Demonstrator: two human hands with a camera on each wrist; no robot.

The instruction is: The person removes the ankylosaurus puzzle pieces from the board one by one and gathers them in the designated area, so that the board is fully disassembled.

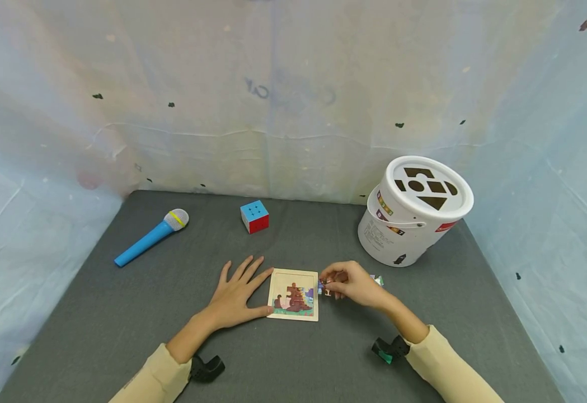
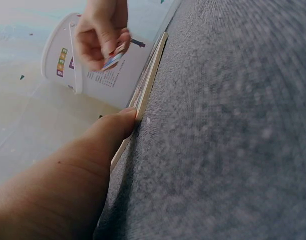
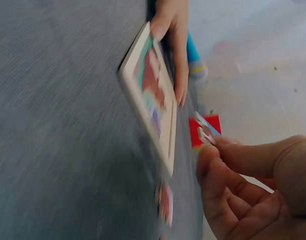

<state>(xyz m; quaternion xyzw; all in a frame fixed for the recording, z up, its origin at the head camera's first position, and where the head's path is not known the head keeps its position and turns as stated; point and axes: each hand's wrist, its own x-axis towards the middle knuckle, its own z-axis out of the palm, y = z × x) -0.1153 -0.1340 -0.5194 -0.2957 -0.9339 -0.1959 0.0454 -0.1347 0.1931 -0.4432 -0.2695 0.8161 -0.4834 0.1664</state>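
A square wooden jigsaw tray (image 1: 283, 277) lies on the table, its lower right part filled with brown, green and purple pieces and bare wood showing at the upper left. Fingers spread, my left hand (image 1: 235, 299) lies flat beside it, with thumb and index tips at its left edge. Just past the tray's right edge, my right hand (image 1: 356, 284) pinches a small puzzle piece (image 3: 207, 131) between thumb and fingers, raised above the table. Another loose puzzle piece (image 3: 165, 204) lies on the cloth beside the tray. A further piece (image 1: 377, 280) shows partly behind my right hand.
A white lidded bucket (image 1: 381, 240) with shaped holes in its lid stands at the back right. Behind the tray sits a blue and red puzzle cube (image 1: 254, 217). At the left lies a blue toy microphone (image 1: 144, 244). Pale sheeting surrounds the grey-covered table (image 1: 293, 358).
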